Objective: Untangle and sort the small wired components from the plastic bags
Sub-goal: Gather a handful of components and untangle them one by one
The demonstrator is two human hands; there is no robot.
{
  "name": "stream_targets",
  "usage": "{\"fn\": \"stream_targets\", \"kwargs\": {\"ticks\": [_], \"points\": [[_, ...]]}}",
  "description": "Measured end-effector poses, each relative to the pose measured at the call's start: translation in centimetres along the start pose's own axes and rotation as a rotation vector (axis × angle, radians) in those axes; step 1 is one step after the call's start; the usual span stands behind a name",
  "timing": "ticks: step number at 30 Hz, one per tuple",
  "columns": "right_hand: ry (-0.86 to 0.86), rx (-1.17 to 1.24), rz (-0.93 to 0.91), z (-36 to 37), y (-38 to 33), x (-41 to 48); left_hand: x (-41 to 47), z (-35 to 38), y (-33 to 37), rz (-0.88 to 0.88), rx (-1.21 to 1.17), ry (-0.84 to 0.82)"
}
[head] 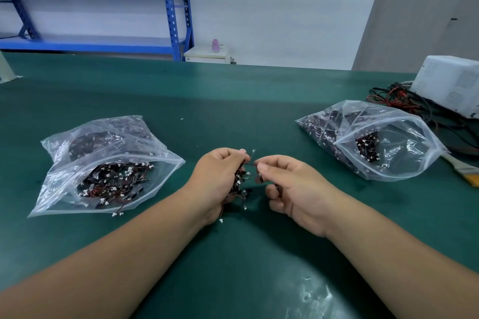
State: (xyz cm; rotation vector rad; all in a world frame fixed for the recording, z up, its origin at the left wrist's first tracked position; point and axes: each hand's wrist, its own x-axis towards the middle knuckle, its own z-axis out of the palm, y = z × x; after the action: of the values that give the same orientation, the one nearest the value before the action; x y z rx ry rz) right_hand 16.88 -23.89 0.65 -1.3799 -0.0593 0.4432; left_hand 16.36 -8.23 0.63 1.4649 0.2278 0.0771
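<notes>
My left hand [216, 179] is closed around a tangled bunch of wired components [239, 184], small black parts with red and black leads and white plugs, some dangling below the palm. My right hand [287, 186] pinches one component of that bunch between thumb and forefinger, a thin wire stretched between both hands. An open clear plastic bag on the left [64, 184] holds a heap of the same components. A second open bag on the right [404, 163] holds a smaller clump near its mouth and more deeper inside.
The green table mat [233, 101] carries a white device [451, 85] with black and red cables at the far right, and a brush [464, 168] by the right bag. One loose white plug [116, 214] lies before the left bag. Blue shelving stands behind.
</notes>
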Motion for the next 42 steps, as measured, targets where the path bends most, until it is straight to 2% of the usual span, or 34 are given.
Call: {"fn": "stream_targets", "kwargs": {"ticks": [4,8,13,16,19,22,25,29,33,36,40,42], "points": [[0.067,-0.134,-0.127,0.7,0.7,0.1,0.3,-0.3,0.1,-0.020,-0.002,-0.047],[0.060,-0.193,-0.132,0.8,0.6,0.0,0.6,-1.3,0.3,-0.123,-0.044,-0.183],[0.080,-0.003,-0.005,0.3,-0.1,0.2,1.5,-2.8,0.7,-0.288,-0.106,-0.317],[0.124,0.073,-0.002,-0.4,-0.4,0.6,1.9,-3.4,0.8,-0.364,-0.221,-0.350],[0.190,-0.053,-0.090,-1.2,-1.2,0.7,2.4,-3.8,0.9,-0.414,-0.410,-0.343],[0.146,-0.393,-0.179,-1.7,-1.9,0.1,2.7,-4.2,0.9,-0.445,-0.567,-0.302],[0.141,-0.674,-0.250,-1.6,-2.3,-0.3,2.9,-4.3,0.8,-0.436,-0.623,-0.313],[0.251,-0.672,-0.302,-2.1,-2.5,-0.2,2.9,-4.3,0.6,-0.417,-0.583,-0.289],[0.152,-0.516,-0.108,-2.4,-2.8,0.0,2.7,-4.0,0.6,-0.403,-0.480,-0.335],[0.197,-0.469,-0.064,-2.5,-3.4,0.0,2.5,-3.7,0.5,-0.377,-0.415,-0.342],[0.284,-0.661,-0.206,-2.1,-3.8,-0.4,2.5,-4.0,0.6,-0.358,-0.460,-0.334],[0.150,-0.884,-0.247,-1.8,-3.6,-1.0,2.5,-4.2,0.7,-0.352,-0.514,-0.326]]}}
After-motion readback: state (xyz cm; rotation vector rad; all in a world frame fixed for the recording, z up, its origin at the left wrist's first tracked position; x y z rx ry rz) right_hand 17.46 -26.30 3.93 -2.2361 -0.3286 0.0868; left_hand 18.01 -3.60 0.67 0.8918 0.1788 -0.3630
